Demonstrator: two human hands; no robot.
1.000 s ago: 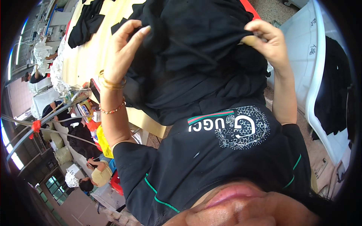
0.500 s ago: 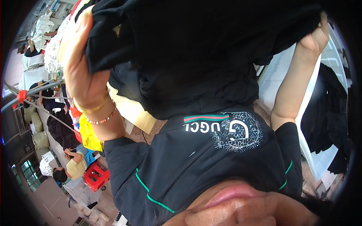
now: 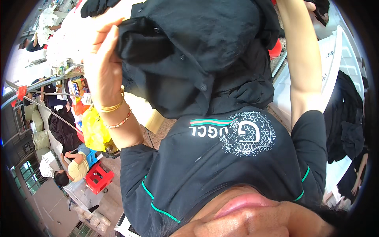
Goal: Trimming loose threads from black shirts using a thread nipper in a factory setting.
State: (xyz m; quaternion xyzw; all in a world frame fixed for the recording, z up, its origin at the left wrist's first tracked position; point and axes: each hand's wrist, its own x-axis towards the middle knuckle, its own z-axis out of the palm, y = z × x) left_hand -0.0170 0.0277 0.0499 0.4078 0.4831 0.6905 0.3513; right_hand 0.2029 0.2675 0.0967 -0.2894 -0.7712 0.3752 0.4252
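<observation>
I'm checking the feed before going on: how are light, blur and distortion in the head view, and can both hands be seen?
Head view: bright daylight, washed out at the upper left; strong fisheye bending with a dark rim; no obvious motion blur. The black garment reads as a near-featureless dark mass, folds faint. The left hand grips its edge in plain sight; the right hand is cut off at the top edge.

Bright, even daylight fills the scene, strongest toward ten o'clock, where the pale table (image 3: 73, 29) washes out. The black garment (image 3: 197, 55) swallows detail in its folds. Fisheye bending curves the edges, a dark vignette rings the frame, and the nearest part at six o'clock is soft.
</observation>
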